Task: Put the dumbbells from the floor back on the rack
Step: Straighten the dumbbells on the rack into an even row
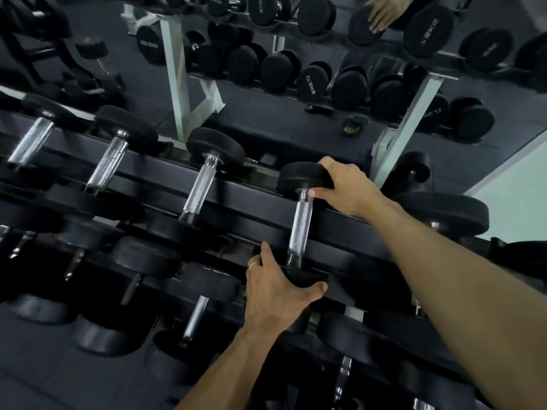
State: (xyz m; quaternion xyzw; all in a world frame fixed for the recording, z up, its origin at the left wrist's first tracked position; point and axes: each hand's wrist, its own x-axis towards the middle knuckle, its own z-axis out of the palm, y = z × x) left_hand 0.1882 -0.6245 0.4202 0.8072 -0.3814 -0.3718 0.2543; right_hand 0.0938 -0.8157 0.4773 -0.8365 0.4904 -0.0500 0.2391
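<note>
Both hands cup the dumbbell (300, 223) on the top rack rail (236, 202): right hand (344, 187) clasping the far head, left hand (276, 287) the near. Misseated, it could roll off or pinch fingers.

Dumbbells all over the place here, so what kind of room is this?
Very likely a gym's free-weights area. Rows of black dumbbells sit on a tiered rack, a wall mirror reflects more of them, and both hands, left hand and right hand, settle one dumbbell onto the rack.
</note>
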